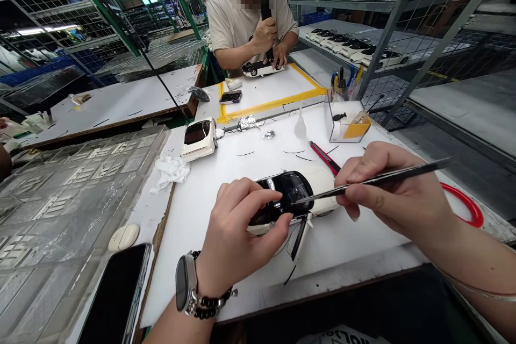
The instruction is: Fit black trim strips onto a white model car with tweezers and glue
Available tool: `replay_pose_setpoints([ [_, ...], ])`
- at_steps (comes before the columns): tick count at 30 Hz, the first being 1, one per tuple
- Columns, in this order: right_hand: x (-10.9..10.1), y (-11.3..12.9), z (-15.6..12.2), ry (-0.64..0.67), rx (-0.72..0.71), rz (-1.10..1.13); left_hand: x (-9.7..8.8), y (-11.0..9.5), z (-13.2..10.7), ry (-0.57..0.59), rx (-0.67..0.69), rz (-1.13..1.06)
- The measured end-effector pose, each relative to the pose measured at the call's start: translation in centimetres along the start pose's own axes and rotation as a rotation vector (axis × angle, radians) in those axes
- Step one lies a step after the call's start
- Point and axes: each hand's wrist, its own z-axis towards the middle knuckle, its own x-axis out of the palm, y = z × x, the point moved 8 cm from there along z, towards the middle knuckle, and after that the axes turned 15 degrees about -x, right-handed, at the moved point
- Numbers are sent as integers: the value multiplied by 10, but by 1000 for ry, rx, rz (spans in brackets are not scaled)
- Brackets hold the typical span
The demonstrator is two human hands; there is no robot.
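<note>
A white model car (322, 189) with a black roof and windscreen lies in front of me, one door (300, 239) swung out on the near side. My right hand (374, 188) is closed on a pair of tweezers (387, 176), whose tip reaches the base of the car's windscreen. Over the rear part of the car is my left hand (245, 226), its thumb and index finger apart with a gap between them. I see nothing held there; its other fingers are partly hidden and cover part of the car.
A second white model car (199, 140) stands back left. Behind mine lie a red cutter knife (324, 157), a clear dropper bottle (300, 124) and a clear tool box (349, 123). Red tape roll (463, 204) lies right; phone (115, 295) left. A co-worker (253, 21) handles another car opposite.
</note>
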Motion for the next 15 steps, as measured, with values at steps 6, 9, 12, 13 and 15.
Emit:
replay_pose_setpoints([
  [6,0,2,1,10,-17,-10,5,-1,0,47,39,64],
  [9,2,2,1,21,-8,-18,8,-3,0,72,51,67],
  [12,-4,8,1,21,-47,-90,9,-5,0,83,65,68],
  [13,-12,13,1,6,-101,-211,9,-6,-1,87,75,63],
  [15,-30,26,0,-5,-239,-570,9,-8,-2,93,95,45],
])
